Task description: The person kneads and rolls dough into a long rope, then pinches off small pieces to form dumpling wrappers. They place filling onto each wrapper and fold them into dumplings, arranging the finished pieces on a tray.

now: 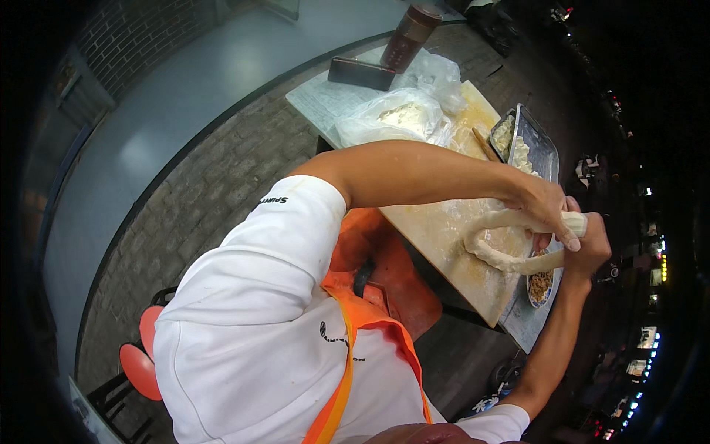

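A thick rope of pale dough (516, 265) curves in a loop over the floured board (438, 233). My left hand (543, 205) reaches across from the upper left and grips the dough near one end, palm down. Beside it, my right hand (594, 241) is closed around the dough, its fingers partly hidden. The two hands touch or overlap near the table's far side. The lower strand passes behind my right wrist, so its end is hidden. Just under it, an oval plate of crumbly brown filling (539, 289) stands at the board's edge.
A metal tray (546, 150) holds folded dough pieces, with a wooden stick (485, 145) beside it. Farther back are a plastic bag (360, 125) with white contents, a dark phone-like device (360, 74) and a brown lidded cup (410, 39). Red stools (138, 369) stand at lower left.
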`<state>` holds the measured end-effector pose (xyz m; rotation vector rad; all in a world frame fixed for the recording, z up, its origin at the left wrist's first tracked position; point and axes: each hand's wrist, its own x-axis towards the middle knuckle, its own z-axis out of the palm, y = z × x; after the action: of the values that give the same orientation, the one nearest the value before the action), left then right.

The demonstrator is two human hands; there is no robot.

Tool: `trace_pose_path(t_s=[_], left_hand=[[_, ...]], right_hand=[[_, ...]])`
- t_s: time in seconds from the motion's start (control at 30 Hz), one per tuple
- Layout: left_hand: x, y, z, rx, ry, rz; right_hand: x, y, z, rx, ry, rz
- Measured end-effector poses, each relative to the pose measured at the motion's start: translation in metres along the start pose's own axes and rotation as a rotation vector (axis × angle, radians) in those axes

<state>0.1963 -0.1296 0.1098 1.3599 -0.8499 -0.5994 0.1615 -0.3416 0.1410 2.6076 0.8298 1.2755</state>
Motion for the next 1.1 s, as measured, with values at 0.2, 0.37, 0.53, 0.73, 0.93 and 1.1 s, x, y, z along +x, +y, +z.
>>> trace_pose_path(t_s=[0.2, 0.37, 0.53, 0.73, 0.93, 1.1], left_hand=[[-0.001, -0.033, 0.007, 0.140, 0.152, -0.129], [-0.014, -0.029, 0.009, 0.072, 0.132, -0.122], [-0.017, -0.044, -0.012, -0.038, -0.040, -0.132], [-0.011, -0.014, -0.003, -0.112, -0.075, -0.055], [0.014, 0.002, 0.021, 0.226, 0.286, 0.202], [-0.002, 0.014, 0.005, 0.052, -0.039, -0.021]], right_hand=[[-0.029, -0.019, 0.051, 0.191, 0.054, 0.065], [-0.098, -0.010, 0.124, 0.851, 0.197, 0.571], [-0.100, -0.024, 0.104, 0.879, 0.133, 0.751], [-0.015, -0.014, 0.024, 0.412, 0.135, 0.221], [0.008, 0.030, 0.003, -0.032, 0.177, 0.012], [0.000, 0.013, 0.003, -0.024, 0.160, 0.000]])
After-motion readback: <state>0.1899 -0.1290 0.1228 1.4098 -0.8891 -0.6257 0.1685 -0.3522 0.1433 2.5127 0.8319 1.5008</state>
